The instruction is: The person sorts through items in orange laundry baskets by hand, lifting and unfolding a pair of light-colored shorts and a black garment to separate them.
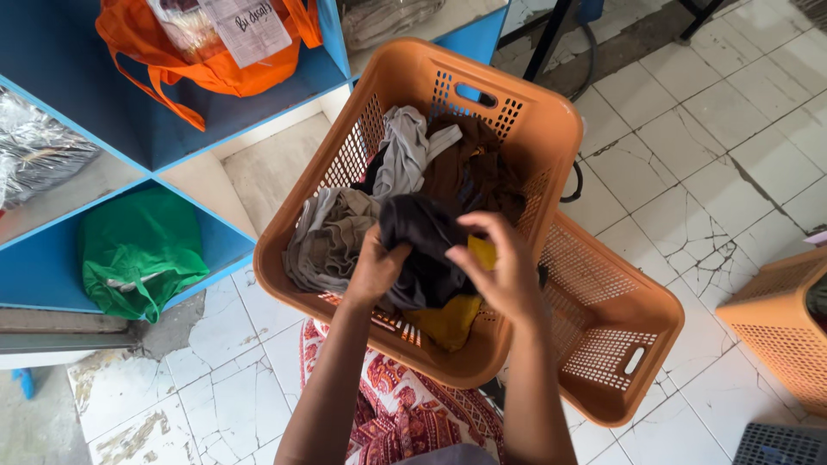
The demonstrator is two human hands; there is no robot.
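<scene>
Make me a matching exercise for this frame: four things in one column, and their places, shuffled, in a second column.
Things:
1. dark garment
2. green bag
3. orange bag
4. empty basket

Places:
A. upper blue shelf compartment
B. on the tiled floor, beside the full basket
C. held by the left hand and right hand
D. lower blue shelf compartment

Pairs: 1-C, 2-D, 3-A, 4-B

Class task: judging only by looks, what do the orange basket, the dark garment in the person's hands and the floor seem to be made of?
Orange basket: probably moulded plastic, matt, with punched grid walls and a cut-out handle. Dark garment: soft woven or knit cloth, matt; it folds and bunches in the left hand and right hand. Floor: glazed-looking white tiles with grout lines and cracks, likely ceramic.
</scene>
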